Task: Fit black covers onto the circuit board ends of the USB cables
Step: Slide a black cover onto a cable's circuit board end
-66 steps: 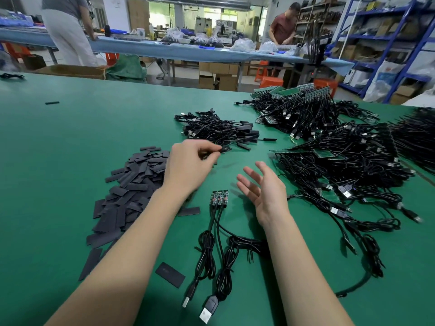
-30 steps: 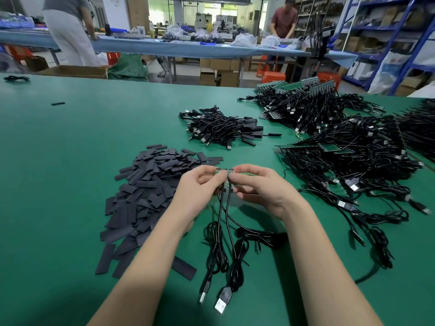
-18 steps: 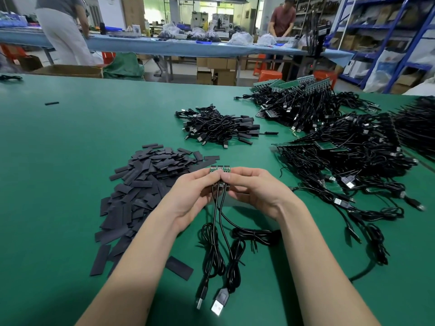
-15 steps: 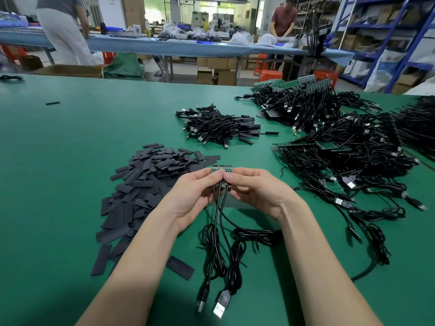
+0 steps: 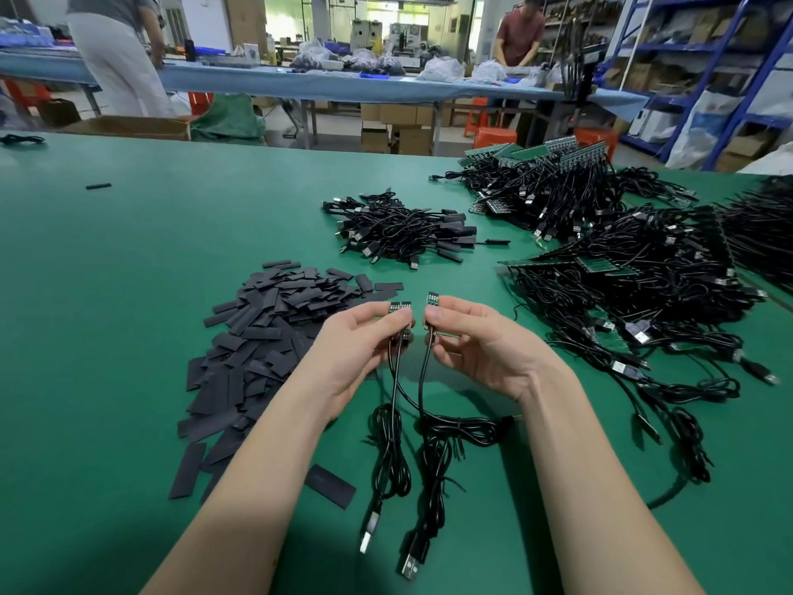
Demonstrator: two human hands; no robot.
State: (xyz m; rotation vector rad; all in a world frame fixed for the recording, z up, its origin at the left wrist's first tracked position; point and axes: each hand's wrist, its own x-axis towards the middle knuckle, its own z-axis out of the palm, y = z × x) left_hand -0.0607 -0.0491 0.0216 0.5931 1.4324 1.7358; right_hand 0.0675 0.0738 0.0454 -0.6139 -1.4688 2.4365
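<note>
My left hand (image 5: pixel 352 350) pinches two joined small green circuit boards (image 5: pixel 400 307) at the ends of USB cables. My right hand (image 5: pixel 476 341) pinches a single separate circuit board (image 5: pixel 432 299), a small gap apart from the pair. The black cables (image 5: pixel 397 423) hang from the boards down to the green table, their USB plugs (image 5: pixel 410 566) lying near the front edge. A heap of flat black covers (image 5: pixel 261 337) lies left of my left hand, and one loose cover (image 5: pixel 330 491) rests beside the cables.
A small pile of covered cables (image 5: pixel 399 234) lies behind my hands. A large tangle of cables with green board strips (image 5: pixel 635 285) fills the right side and back right (image 5: pixel 545 182). Two people stand at a blue-topped table (image 5: pixel 343 85) beyond.
The three boards were held together between both hands. Now one board has come off into my right hand, and the hands have drawn slightly apart.
</note>
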